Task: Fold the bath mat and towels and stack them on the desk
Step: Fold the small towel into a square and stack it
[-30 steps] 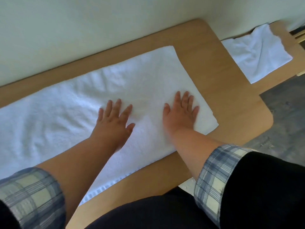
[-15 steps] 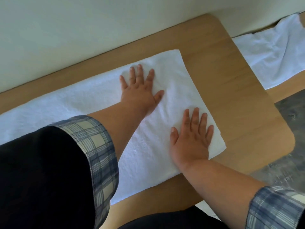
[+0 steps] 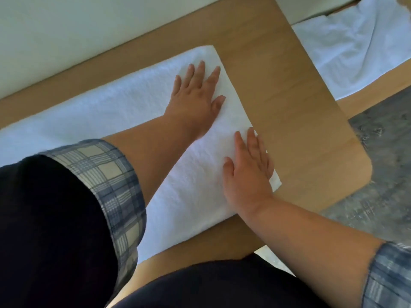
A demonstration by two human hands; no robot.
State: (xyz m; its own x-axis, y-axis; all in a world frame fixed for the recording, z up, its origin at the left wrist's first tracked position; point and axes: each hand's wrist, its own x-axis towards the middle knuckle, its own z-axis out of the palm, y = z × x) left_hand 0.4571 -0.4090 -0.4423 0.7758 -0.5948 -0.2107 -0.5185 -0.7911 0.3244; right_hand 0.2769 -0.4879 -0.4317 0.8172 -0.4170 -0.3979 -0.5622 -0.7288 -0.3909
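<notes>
The fingers (image 3: 201, 72) of the left hand (image 3: 195, 98) lie spread and flat, palm down, gripping nothing, pressed on the far right corner of a long white terry towel (image 3: 124, 107). The right hand (image 3: 246, 172) is likewise flat and palm down, its fingers held closer together and pointing away from the person, their tips lying along the towel's right-hand short edge near the front corner; it holds nothing either.

The towel lies flat on a light brown wooden desk (image 3: 289, 103). Its long axis runs from the left edge of the view, where it is cut off, up and to the right, roughly parallel to the pale wall (image 3: 89, 25) behind the desk. Its visible short end points right, toward the bare part of the desktop and its rounded corner. The towel's thick, rounded far edge suggests it is doubled over, though the layers cannot be told apart.

Both forearms are bare, with blue and cream plaid cuffs (image 3: 111, 174) rolled back over dark sleeves. Well apart, past the desk's right edge, a second white cloth (image 3: 355, 47) lies rumpled on another wooden surface (image 3: 364, 94). Grey mottled floor (image 3: 389, 152) shows at right.
</notes>
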